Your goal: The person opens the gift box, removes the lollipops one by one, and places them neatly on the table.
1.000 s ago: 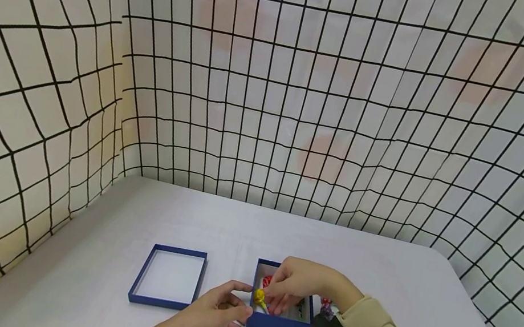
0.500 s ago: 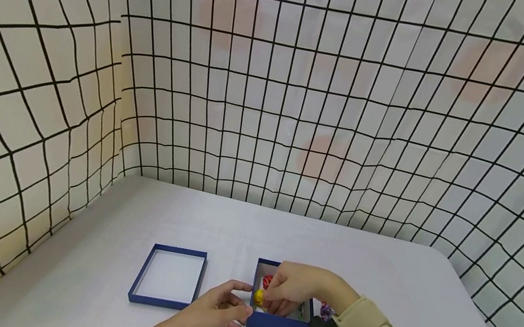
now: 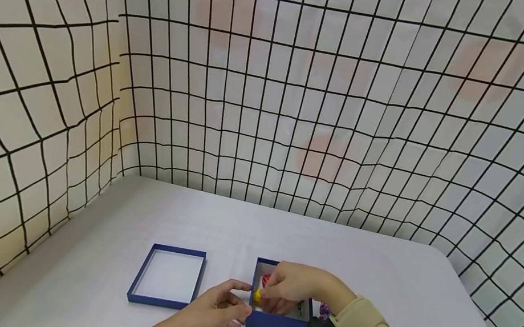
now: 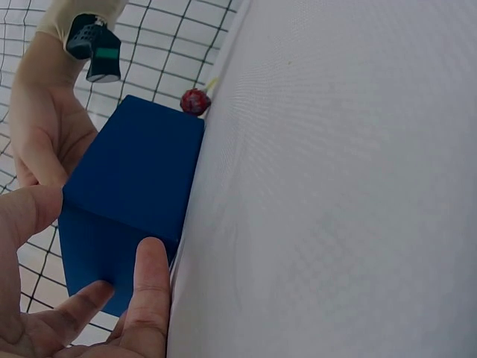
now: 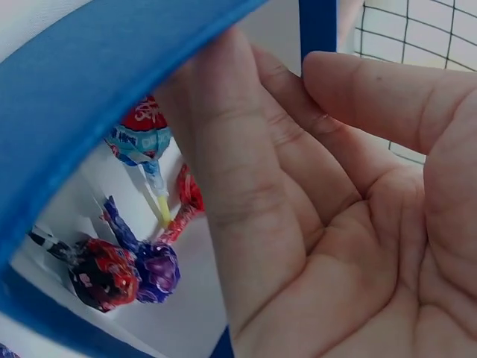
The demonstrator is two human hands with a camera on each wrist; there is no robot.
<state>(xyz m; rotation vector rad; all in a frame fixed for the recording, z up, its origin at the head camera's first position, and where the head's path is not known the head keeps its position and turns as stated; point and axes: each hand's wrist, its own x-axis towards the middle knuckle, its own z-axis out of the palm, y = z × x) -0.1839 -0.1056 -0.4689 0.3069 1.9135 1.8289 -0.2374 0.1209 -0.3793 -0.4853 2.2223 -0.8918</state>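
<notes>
Inside the box [image 3: 277, 325], the right hand [image 3: 292, 285] reaches down with bent fingers; the fingertips are hidden, so whether they hold anything cannot be told. At the box's left wall, the left hand [image 3: 220, 305] touches the wall, fingers spread, gripping nothing. In the box: yellow lollipop [image 3: 257, 296] near the left wall, red lollipop [image 3: 265, 280] behind it. Left of the box, apart: lid [image 3: 170, 276]. Right of the box, just outside: purple lollipop [image 3: 324, 311]

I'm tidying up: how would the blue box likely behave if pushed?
The blue box would probably slide rather than tip, sitting wide and low. Its thin walls hint at low weight and might dent. The lollipops inside could roll, their heads being round.
</notes>
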